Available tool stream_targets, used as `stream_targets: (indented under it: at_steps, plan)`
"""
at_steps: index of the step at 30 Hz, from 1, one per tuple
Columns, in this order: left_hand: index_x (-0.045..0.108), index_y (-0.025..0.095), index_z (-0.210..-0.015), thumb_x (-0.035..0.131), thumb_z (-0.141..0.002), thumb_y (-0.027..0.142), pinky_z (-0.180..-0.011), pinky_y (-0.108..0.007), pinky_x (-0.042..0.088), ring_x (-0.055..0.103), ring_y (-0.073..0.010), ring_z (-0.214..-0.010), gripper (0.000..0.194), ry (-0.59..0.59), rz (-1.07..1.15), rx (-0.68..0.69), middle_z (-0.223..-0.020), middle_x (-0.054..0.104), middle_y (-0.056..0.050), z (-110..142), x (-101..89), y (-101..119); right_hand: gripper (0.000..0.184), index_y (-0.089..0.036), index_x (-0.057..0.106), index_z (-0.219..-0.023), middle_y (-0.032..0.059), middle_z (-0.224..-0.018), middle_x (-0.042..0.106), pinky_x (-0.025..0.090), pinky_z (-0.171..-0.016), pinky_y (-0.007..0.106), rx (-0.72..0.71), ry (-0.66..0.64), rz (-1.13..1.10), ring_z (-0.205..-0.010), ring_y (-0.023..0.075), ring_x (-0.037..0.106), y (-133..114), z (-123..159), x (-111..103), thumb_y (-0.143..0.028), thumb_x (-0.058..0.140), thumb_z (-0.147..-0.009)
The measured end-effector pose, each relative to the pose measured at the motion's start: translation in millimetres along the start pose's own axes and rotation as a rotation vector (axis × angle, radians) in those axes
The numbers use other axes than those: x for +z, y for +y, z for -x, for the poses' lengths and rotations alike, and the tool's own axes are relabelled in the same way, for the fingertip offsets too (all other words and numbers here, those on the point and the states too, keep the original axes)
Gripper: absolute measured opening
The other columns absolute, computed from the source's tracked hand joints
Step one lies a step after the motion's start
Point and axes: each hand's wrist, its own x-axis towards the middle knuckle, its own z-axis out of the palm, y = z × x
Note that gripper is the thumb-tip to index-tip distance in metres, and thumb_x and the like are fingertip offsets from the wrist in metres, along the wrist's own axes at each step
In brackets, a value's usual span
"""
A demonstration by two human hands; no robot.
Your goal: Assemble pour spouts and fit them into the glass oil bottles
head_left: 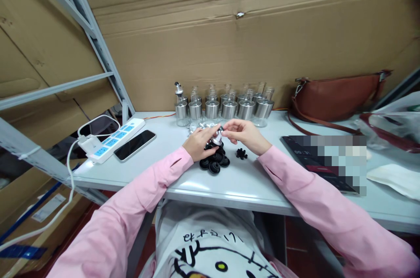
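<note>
My left hand [197, 143] is closed round a silver pourer spout [216, 139] above the middle of the table. The fingers of my right hand [244, 133] pinch at the top of that spout, where a small dark piece shows; whether it is a cap I cannot tell. Beneath my left hand lies a pile of black ringed stoppers [214, 167]. To the right of the pile is a small cluster of black caps [242, 154]. Several silver spout parts [194, 126] lie behind my left hand, partly hidden by it.
Glass bottles with metal sleeves [212, 110] stand in rows at the back; the leftmost carries a pourer spout [178, 89]. On the left are a power strip [120, 139] and a phone [135, 145]. A tablet [315, 164] and a brown bag [334, 96] lie right.
</note>
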Motion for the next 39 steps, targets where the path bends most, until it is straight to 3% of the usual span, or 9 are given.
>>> stream_targets:
  at_steps: [12, 19, 29, 39]
  plan:
    - [0.03, 0.013, -0.133, 0.054, -0.08, 0.026, -0.083, -0.032, 0.04, 0.059, -0.0198, -0.093, 0.059, -0.05, 0.017, -0.056, -0.107, 0.061, -0.01, -1, -0.1, 2, 0.037, -0.015, 0.057, -0.076, -0.0043, -0.051, 0.054, 0.034, -0.043, 0.021, -0.016, -0.046, 0.065, -0.041, 0.006, 0.043, 6, -3, -2, -0.041, 0.077, -0.059]
    - [0.037, 0.014, -0.127, 0.054, -0.074, 0.022, -0.084, -0.033, 0.04, 0.06, -0.0196, -0.087, 0.056, -0.069, 0.031, -0.119, -0.102, 0.063, -0.008, -2, -3.7, 5, 0.04, -0.015, 0.058, -0.075, -0.0037, -0.053, 0.056, 0.033, -0.043, 0.022, 0.019, -0.061, 0.029, -0.041, 0.0062, 0.043, 5, -2, 0, -0.042, 0.079, -0.055]
    - [0.036, 0.013, -0.123, 0.05, -0.067, 0.021, -0.087, -0.035, 0.039, 0.059, -0.0197, -0.083, 0.059, -0.024, 0.021, -0.15, -0.097, 0.064, -0.006, 0, -0.4, 1, 0.036, -0.013, 0.066, -0.082, -0.002, -0.063, 0.056, 0.039, -0.059, 0.027, 0.141, -0.233, -0.169, -0.055, 0.0077, 0.047, -1, 4, 2, -0.041, 0.076, -0.061]
    - [0.03, 0.011, -0.125, 0.044, -0.065, 0.021, -0.086, -0.038, 0.038, 0.055, -0.0226, -0.086, 0.062, -0.018, -0.01, -0.102, -0.105, 0.062, -0.01, 2, -0.2, -1, 0.031, -0.016, 0.065, -0.083, -0.0037, -0.06, 0.052, 0.038, -0.055, 0.022, 0.173, -0.366, -0.306, -0.055, 0.007, 0.045, -1, 5, 9, -0.038, 0.075, -0.063]
